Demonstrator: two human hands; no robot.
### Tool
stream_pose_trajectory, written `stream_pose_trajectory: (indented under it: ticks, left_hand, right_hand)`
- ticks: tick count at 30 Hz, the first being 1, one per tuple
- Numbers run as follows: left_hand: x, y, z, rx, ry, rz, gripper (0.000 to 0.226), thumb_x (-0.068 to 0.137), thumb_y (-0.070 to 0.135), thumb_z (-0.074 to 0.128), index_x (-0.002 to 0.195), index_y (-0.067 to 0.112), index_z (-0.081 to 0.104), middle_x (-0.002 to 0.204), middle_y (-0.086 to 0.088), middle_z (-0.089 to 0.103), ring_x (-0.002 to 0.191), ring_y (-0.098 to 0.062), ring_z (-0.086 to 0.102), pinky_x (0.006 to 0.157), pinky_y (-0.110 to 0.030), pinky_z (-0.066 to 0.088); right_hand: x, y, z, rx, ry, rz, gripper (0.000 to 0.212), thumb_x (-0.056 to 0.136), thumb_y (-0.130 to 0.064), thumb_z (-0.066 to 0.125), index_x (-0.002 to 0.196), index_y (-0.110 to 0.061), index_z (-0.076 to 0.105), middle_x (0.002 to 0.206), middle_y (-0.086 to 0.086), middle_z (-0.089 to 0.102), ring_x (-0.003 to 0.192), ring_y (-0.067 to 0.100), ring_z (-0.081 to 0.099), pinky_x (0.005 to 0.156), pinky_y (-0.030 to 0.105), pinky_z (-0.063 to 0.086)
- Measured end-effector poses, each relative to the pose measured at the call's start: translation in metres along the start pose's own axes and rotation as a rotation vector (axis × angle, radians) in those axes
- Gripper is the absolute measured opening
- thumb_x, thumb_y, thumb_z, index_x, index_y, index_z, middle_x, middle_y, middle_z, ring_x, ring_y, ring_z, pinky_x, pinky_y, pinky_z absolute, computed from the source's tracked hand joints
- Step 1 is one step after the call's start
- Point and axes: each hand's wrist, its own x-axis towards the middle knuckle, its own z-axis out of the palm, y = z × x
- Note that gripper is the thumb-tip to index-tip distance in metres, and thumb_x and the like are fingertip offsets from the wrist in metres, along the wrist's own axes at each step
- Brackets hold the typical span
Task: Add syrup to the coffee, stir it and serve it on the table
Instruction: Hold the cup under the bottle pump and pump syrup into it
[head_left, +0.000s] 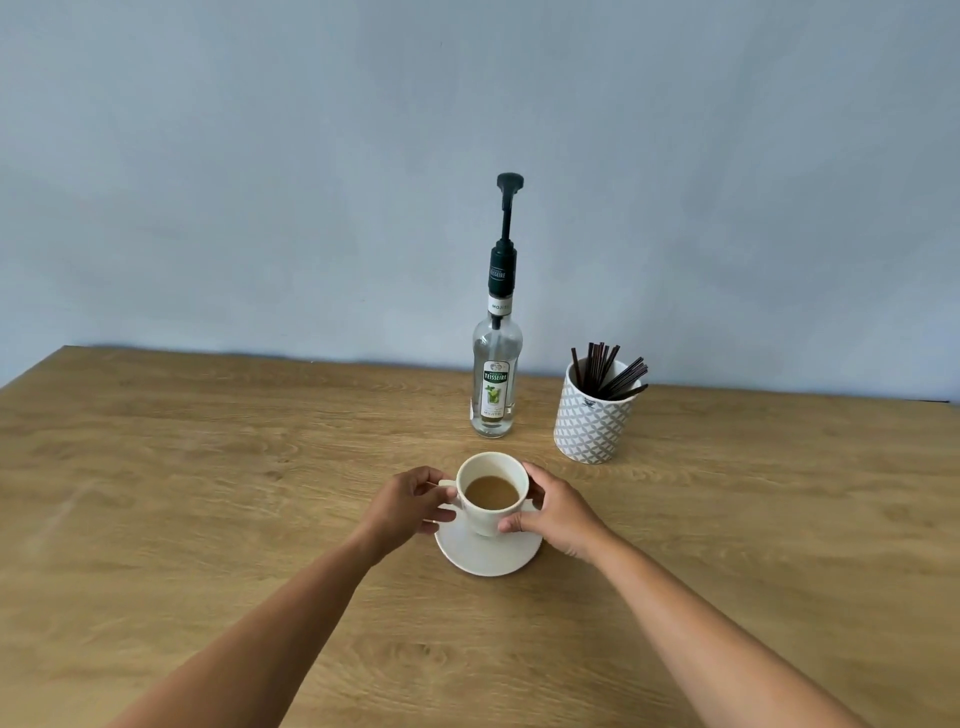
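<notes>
We find the coffee cup (492, 493) on its saucer (488, 553), central on the desk (208, 493). Left hand (410, 504) grips its handle; right hand (553, 512) clasps its side. Syrup bottle (496, 379) and stirrer pot (592, 415) stand behind.

Counted on the light wooden table (208, 467): 1 white ceramic cup of milky coffee (492, 491), 1 white round saucer (488, 556), 1 clear glass syrup bottle with dark green pump (496, 384), 1 white-and-grey patterned ceramic holder (592, 423). Dark brown stir sticks (605, 371) bundled; exact count cannot be told. 2 bare hands seen: left (410, 506), right (558, 512).
</notes>
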Motion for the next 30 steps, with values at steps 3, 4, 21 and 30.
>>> stream_pose_trajectory:
  ticks: [3, 4, 21, 30]
  left_hand:
    - [0.001, 0.016, -0.001, -0.003, 0.001, 0.059, 0.006, 0.094, 0.022, 0.07, 0.096, 0.017, 0.068, 0.088, -0.002, 0.078, 0.083, -0.019, 0.079, 0.068, -0.031, 0.058]
    - [0.002, 0.024, -0.002, -0.009, -0.001, 0.081, 0.006, 0.095, 0.022, 0.069, 0.095, 0.017, 0.067, 0.087, -0.001, 0.078, 0.083, -0.02, 0.079, 0.069, -0.032, 0.059]
    - [-0.006, 0.179, -0.017, -0.279, -0.073, 0.194, 0.02, 0.097, 0.031, 0.064, 0.098, 0.011, 0.064, 0.105, -0.015, 0.075, 0.089, -0.04, 0.077, 0.065, -0.036, 0.064]
    - [0.005, 0.217, -0.026, -0.311, 0.0, 0.283, 0.02, 0.096, 0.031, 0.066, 0.092, 0.012, 0.066, 0.1, -0.015, 0.077, 0.08, -0.036, 0.078, 0.064, -0.037, 0.065]
  right_hand:
    - [0.006, -0.015, -0.016, 0.033, -0.012, -0.037, 0.073, 0.057, -0.018, 0.091, 0.113, -0.048, 0.055, 0.112, -0.014, 0.07, 0.107, 0.003, 0.064, 0.098, 0.028, 0.049]
    - [0.008, -0.021, -0.023, 0.046, -0.019, -0.055, 0.073, 0.058, -0.014, 0.09, 0.116, -0.045, 0.056, 0.112, -0.012, 0.071, 0.107, 0.004, 0.065, 0.099, 0.03, 0.05]
    - [0.041, -0.148, -0.121, 0.117, -0.027, -0.283, 0.068, 0.064, -0.014, 0.088, 0.124, -0.028, 0.06, 0.115, -0.004, 0.073, 0.112, 0.01, 0.065, 0.092, 0.024, 0.053]
    - [0.062, -0.204, -0.164, 0.015, 0.115, -0.293, 0.066, 0.072, -0.053, 0.071, 0.13, -0.024, 0.057, 0.108, -0.005, 0.074, 0.098, 0.009, 0.07, 0.082, 0.023, 0.055]
